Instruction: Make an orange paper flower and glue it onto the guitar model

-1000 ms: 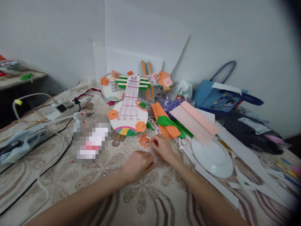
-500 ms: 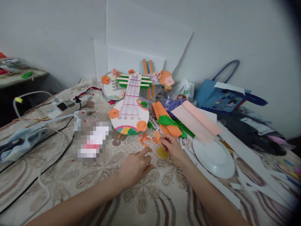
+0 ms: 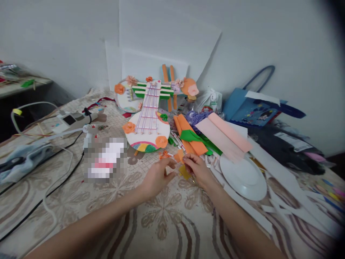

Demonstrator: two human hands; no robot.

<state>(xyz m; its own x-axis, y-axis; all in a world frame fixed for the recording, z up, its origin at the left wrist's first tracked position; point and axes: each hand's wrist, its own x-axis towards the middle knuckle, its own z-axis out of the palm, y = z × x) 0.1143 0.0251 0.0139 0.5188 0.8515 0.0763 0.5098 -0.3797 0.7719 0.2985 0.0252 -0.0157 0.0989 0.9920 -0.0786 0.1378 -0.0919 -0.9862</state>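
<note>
My left hand [image 3: 157, 177] and my right hand [image 3: 197, 169] meet over the patterned cloth [image 3: 161, 226], a little in front of a paper guitar craft [image 3: 147, 126]. Between their fingertips they pinch a small orange paper piece [image 3: 178, 157]. A yellow scrap [image 3: 184, 172] shows just under it, beside my right thumb. Several torn orange bits [image 3: 164, 155] lie on the cloth just behind my left fingers.
A white plate [image 3: 242, 176] sits right of my right hand, under pink paper sheets [image 3: 225, 136]. Orange and green folded paper [image 3: 190, 138] and markers lie behind. A glue gun [image 3: 90, 131], power strip [image 3: 72, 120] and cables are at left. A blue bag [image 3: 250, 111] stands at back right.
My right hand picked the orange piece up from the cloth and lifted it. My left hand rose off the cloth and closed its fingers on the same piece.
</note>
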